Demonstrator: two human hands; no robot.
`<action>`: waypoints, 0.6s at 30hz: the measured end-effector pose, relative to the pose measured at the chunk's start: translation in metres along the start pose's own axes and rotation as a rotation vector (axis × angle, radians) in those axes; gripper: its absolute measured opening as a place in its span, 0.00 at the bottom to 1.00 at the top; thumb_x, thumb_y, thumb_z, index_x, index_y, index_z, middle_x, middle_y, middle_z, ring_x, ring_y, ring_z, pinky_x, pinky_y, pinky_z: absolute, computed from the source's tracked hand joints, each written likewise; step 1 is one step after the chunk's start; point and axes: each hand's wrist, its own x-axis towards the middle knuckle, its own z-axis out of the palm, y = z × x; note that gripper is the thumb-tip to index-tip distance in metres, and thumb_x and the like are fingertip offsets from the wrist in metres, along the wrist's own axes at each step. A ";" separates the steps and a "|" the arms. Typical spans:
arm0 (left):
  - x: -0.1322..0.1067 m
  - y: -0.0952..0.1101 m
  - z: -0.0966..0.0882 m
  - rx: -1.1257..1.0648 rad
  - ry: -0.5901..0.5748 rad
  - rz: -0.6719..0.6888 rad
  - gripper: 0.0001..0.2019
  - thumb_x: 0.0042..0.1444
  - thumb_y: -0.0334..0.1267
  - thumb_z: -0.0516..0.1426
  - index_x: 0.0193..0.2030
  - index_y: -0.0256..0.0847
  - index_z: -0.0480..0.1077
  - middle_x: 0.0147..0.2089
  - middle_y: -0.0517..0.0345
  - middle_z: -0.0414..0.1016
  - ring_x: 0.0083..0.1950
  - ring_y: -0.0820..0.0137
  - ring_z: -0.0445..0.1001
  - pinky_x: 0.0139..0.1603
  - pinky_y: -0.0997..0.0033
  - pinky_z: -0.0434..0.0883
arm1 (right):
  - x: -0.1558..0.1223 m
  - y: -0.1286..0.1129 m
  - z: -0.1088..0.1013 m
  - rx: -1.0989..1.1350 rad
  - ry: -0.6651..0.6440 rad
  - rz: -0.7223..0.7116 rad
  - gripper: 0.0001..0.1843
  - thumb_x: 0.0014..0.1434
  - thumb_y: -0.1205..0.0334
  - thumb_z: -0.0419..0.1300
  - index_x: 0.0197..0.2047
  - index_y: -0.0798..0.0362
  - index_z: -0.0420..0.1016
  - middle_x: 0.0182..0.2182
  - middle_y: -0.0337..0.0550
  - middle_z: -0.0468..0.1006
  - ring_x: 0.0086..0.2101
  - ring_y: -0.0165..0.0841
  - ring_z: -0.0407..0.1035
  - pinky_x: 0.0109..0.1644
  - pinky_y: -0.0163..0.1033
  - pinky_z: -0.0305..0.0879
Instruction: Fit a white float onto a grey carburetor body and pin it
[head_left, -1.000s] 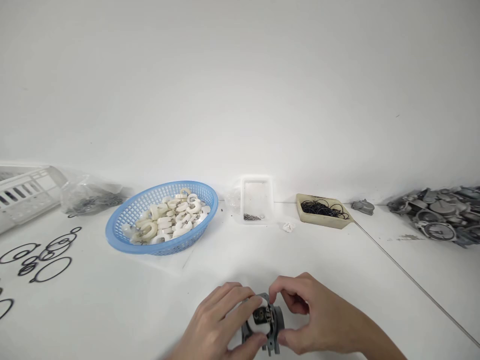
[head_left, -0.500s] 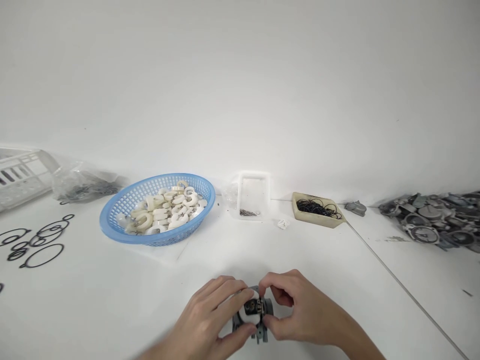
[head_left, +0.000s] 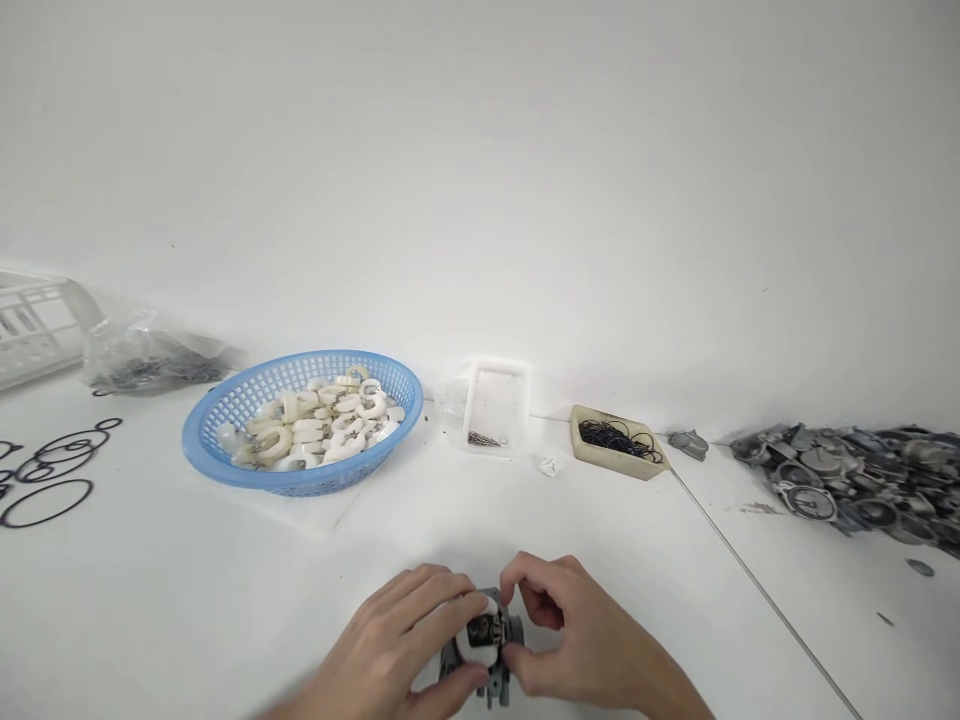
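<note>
Low at the bottom centre, both hands close around one small grey metal part (head_left: 491, 680) with a white float piece (head_left: 480, 640) seated in it. My left hand (head_left: 397, 645) grips the part from the left, fingers curled over it and thumb beneath. My right hand (head_left: 577, 640) pinches the same part from the right with thumb and forefinger. The part sits just above the white table (head_left: 187, 620).
A blue basket (head_left: 225, 465) of white C-shaped pieces stands at back left. Behind centre are a clear tray (head_left: 496, 405) with small pins and a beige tray (head_left: 592, 455) of black O-rings. Grey metal castings (head_left: 847, 480) pile at right; black rings (head_left: 49, 475) lie at left.
The view has swung rightwards and slightly up, so everything on the table slid left. Both hands stay on the grey part, now lower and further left in the picture.
</note>
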 end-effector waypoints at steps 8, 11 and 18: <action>0.004 0.002 -0.003 -0.041 -0.023 0.014 0.12 0.75 0.37 0.55 0.61 0.38 0.70 0.52 0.45 0.78 0.46 0.62 0.77 0.46 0.63 0.79 | 0.001 -0.001 -0.003 0.075 -0.016 -0.069 0.16 0.48 0.70 0.69 0.39 0.48 0.71 0.24 0.27 0.56 0.27 0.28 0.52 0.38 0.34 0.54; 0.005 0.002 -0.003 -0.044 -0.023 0.011 0.11 0.76 0.37 0.55 0.61 0.38 0.70 0.52 0.46 0.77 0.47 0.62 0.77 0.46 0.64 0.79 | 0.001 -0.002 -0.006 0.083 -0.028 -0.070 0.16 0.49 0.69 0.70 0.38 0.48 0.70 0.24 0.26 0.56 0.27 0.27 0.51 0.40 0.34 0.54; 0.003 0.001 -0.002 -0.041 -0.019 -0.014 0.13 0.76 0.39 0.56 0.62 0.40 0.71 0.53 0.46 0.78 0.49 0.61 0.78 0.48 0.63 0.80 | -0.002 -0.003 -0.006 0.050 -0.028 -0.071 0.16 0.51 0.67 0.69 0.41 0.47 0.70 0.25 0.26 0.56 0.27 0.28 0.52 0.41 0.35 0.55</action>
